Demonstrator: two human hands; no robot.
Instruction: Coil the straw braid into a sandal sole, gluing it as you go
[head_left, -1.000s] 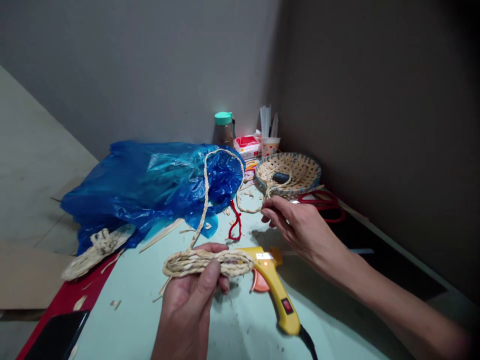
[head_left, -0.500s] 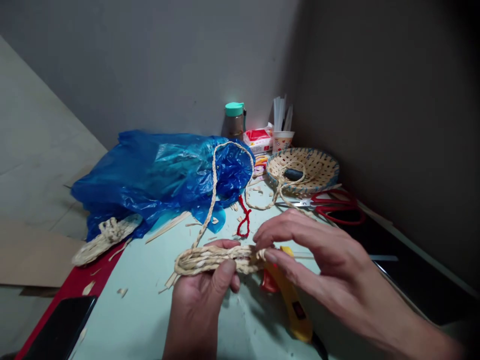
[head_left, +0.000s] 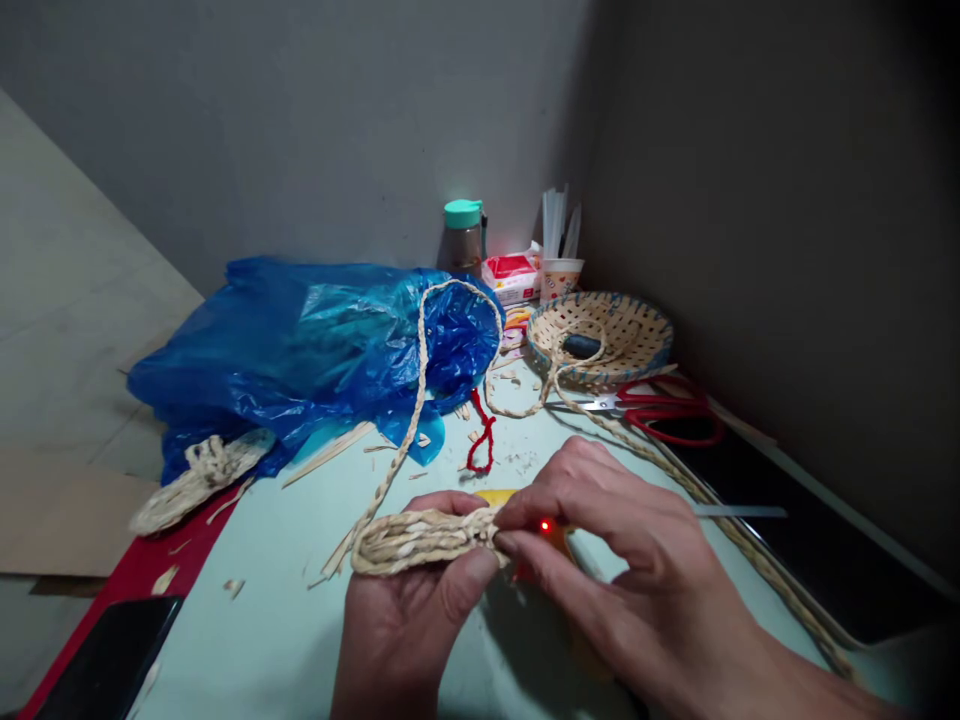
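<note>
A coil of braided straw cord (head_left: 409,537), long and flat like a small sole, lies across my left hand (head_left: 427,600). My left thumb presses on its near side, with the fingers behind. At the coil's right end, my right hand (head_left: 630,550) pinches the braid between thumb and forefinger. Behind the right hand lies a yellow hot glue gun (head_left: 495,496), mostly hidden, with a small red light showing. Its pale glue stick (head_left: 742,511) sticks out to the right. From the coil's left end a braided tail (head_left: 421,380) runs up over the blue plastic bag (head_left: 322,330).
A woven basket (head_left: 637,335) and red-handled scissors (head_left: 667,410) are at the right, beside a black tablet-like slab (head_left: 810,540). Left are a finished-looking straw slipper (head_left: 202,485) and a phone (head_left: 112,655). Behind stand a bottle (head_left: 463,240) and a paper cup (head_left: 561,280).
My right hand has shifted left and closed on the coil's right end. It now covers more of the glue gun. The coil has turned slightly, and the view has moved a little.
</note>
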